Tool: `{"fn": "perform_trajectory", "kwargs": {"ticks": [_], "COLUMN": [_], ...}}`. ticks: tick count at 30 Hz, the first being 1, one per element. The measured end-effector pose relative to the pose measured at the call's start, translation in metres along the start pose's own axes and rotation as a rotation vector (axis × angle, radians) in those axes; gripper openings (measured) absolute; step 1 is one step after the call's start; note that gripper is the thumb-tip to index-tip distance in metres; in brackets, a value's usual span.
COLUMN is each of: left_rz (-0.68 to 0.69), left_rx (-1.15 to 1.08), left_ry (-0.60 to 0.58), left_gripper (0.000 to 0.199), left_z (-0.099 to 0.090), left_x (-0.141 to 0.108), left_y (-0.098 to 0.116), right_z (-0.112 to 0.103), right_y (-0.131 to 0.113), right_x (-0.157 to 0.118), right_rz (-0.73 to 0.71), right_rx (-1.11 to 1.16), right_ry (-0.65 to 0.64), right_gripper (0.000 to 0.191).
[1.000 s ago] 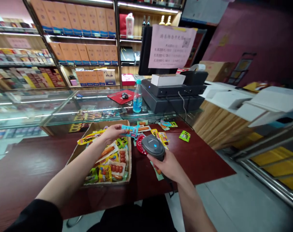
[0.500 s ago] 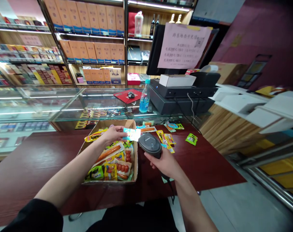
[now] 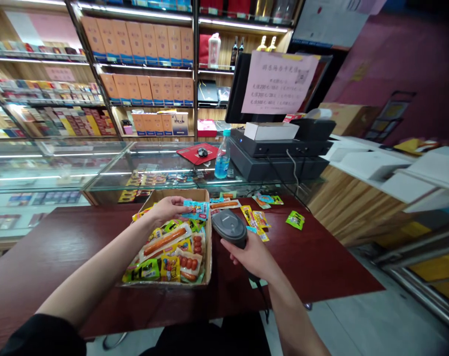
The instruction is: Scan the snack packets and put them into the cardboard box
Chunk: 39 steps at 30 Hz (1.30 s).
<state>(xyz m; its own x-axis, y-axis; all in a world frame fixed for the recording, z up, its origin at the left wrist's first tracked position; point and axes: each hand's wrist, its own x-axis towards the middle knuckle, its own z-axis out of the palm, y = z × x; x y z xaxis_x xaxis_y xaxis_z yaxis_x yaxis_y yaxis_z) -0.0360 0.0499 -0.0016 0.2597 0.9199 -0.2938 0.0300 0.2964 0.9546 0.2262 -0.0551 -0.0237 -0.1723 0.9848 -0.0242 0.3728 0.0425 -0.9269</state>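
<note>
Above the back of a cardboard box (image 3: 208, 247), my left hand (image 3: 168, 208) pinches a small blue snack packet (image 3: 196, 209). Sausages and yellow and green packets fill the box, among them a long wrapped sausage (image 3: 165, 241). My right hand (image 3: 251, 251) is wrapped round the handle of a dark grey handheld scanner (image 3: 229, 226), just right of the box. The scanner's head points toward the blue packet, with a small gap between them. Several packets lie on the table beyond the scanner, including a yellow one (image 3: 261, 219) and a green one (image 3: 294, 220).
The dark red table (image 3: 321, 267) meets a glass counter (image 3: 154, 158) behind. On it stand a blue bottle (image 3: 222, 158), a red mouse pad (image 3: 189, 153) and a monitor with a pink paper sign (image 3: 278, 81). A cable (image 3: 263, 296) hangs from the scanner.
The blue packet has shifted slightly left, away from the scanner, and its bright glare is gone. The camera view has tilted up a little. Both hands keep their grip.
</note>
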Motion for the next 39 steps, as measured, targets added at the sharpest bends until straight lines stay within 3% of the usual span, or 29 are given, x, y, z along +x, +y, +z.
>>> {"fn": "perform_trajectory", "kwargs": {"ticks": [8,10,13,18,24,31,35,39], "left_rz": [-0.020,-0.020,-0.008,0.017,0.060,0.013,0.041,0.173], "left_rx": [0.081,0.089,0.113,0.188,0.284,0.465,0.691,1.019], "left_ry": [0.175,0.209,0.191,0.029,-0.191,-0.338,-0.334,-0.322], "left_gripper": [0.045,0.046,0.044,0.039,0.040,0.029,0.020,0.031], "left_z": [-0.059,-0.063,-0.055,-0.011,0.073,0.164,0.195,0.207], "left_x": [-0.042,-0.048,-0.046,-0.018,0.025,0.080,0.107,0.122], "left_y": [0.014,0.016,0.018,0.020,0.026,-0.008,-0.035,-0.052], "right_z": [0.008,0.009,0.007,-0.010,-0.049,-0.077,-0.081,-0.083], "right_y": [-0.005,-0.006,-0.004,0.004,0.008,0.038,0.051,0.056], "right_x": [0.004,0.004,0.001,-0.013,-0.046,-0.085,-0.097,-0.103], "right_rz": [-0.047,-0.053,-0.056,-0.044,-0.108,0.079,0.131,0.145], "right_rx": [0.023,0.020,0.035,0.041,-0.046,-0.036,-0.015,-0.017], "right_ry": [-0.044,-0.045,-0.030,0.043,0.283,0.383,0.432,0.463], "right_gripper": [0.032,0.032,0.033,0.035,0.036,0.028,0.030,0.030]}}
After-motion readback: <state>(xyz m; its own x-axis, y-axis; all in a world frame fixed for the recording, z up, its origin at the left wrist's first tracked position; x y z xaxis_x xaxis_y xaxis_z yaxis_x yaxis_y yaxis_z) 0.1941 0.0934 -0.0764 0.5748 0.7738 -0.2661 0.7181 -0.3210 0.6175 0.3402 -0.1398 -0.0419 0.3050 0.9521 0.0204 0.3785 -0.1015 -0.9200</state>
